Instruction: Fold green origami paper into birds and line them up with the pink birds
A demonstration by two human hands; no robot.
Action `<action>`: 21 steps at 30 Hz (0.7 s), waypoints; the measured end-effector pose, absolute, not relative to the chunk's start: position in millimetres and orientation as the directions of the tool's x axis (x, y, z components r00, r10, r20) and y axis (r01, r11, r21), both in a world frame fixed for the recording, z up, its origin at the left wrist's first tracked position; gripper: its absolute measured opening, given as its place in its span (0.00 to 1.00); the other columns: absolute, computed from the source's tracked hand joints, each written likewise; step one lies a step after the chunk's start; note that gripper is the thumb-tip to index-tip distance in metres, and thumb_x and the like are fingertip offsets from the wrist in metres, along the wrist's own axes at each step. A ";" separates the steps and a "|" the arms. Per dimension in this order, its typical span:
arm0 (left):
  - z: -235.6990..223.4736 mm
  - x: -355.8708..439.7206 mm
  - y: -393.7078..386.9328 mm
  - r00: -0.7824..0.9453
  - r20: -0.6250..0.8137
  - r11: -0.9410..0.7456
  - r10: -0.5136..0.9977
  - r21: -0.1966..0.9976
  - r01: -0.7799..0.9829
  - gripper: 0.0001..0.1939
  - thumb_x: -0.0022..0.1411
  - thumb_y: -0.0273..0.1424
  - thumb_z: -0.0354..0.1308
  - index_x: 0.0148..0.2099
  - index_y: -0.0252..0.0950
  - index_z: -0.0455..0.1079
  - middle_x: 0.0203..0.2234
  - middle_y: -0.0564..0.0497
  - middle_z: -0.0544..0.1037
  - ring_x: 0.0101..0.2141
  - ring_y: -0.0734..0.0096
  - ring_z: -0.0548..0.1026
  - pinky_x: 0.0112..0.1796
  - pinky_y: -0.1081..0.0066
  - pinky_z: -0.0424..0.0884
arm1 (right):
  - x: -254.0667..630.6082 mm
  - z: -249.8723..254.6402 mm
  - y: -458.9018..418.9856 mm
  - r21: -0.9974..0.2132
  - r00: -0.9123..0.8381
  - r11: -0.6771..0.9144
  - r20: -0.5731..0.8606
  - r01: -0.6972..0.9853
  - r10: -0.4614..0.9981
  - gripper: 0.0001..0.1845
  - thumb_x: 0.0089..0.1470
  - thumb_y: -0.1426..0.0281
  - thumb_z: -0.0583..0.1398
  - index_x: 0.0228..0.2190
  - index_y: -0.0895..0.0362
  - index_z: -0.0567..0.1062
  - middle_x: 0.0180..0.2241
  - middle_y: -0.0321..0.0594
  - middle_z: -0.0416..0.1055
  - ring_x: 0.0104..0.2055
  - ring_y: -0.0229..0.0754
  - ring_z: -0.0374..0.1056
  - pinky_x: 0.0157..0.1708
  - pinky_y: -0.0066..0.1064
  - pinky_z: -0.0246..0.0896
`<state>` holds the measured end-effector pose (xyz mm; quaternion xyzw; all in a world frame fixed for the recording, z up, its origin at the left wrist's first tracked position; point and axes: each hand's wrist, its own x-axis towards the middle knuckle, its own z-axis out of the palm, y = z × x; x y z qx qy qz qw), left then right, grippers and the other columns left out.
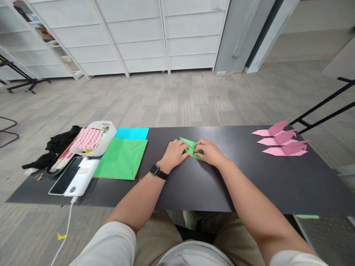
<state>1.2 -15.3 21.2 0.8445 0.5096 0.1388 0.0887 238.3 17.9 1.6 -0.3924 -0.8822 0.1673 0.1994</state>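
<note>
A small folded piece of green origami paper (191,146) lies on the dark table in front of me. My left hand (176,153) grips its left part, thumb and fingers closed at the edge. From the other side my right hand (210,152) presses on it with bent fingers, covering much of the right part. One pointed corner sticks out at the upper left and another shows below the right hand. The exact fold under the fingertips is hidden.
Three pink folded paper birds (284,148) stand at the table's right end. On the left are green paper sheets (122,159), a blue sheet (133,133), a white basket (107,142), a phone (68,175), a white power bank (83,181) with a cable, and black cloth (62,138).
</note>
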 end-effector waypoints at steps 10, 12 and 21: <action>17.8 4.7 -16.0 0.416 0.169 -0.448 0.894 0.293 0.845 0.10 0.72 0.40 0.63 0.51 0.44 0.77 0.51 0.48 0.77 0.52 0.55 0.73 0.55 0.54 0.67 | 230.0 -0.1 12.7 -0.400 -0.523 0.560 0.209 0.725 0.827 0.16 0.63 0.62 0.68 0.51 0.49 0.80 0.47 0.44 0.77 0.51 0.52 0.71 0.52 0.44 0.61; 16.9 5.9 -16.5 0.411 0.175 -0.446 0.895 0.290 0.847 0.10 0.72 0.40 0.62 0.51 0.44 0.77 0.51 0.47 0.77 0.52 0.55 0.72 0.55 0.54 0.66 | 228.8 -3.3 13.7 -0.383 -0.517 0.555 0.206 0.738 0.831 0.16 0.63 0.62 0.69 0.51 0.49 0.80 0.48 0.44 0.76 0.52 0.53 0.70 0.53 0.45 0.61; 12.0 -2.9 -7.3 0.348 0.188 -0.390 0.919 0.292 0.873 0.09 0.73 0.39 0.61 0.52 0.45 0.77 0.51 0.48 0.76 0.52 0.56 0.71 0.57 0.54 0.64 | 232.3 -7.1 17.4 -0.376 -0.535 0.565 0.191 0.734 0.823 0.13 0.61 0.65 0.70 0.48 0.46 0.83 0.49 0.43 0.75 0.53 0.53 0.68 0.53 0.46 0.61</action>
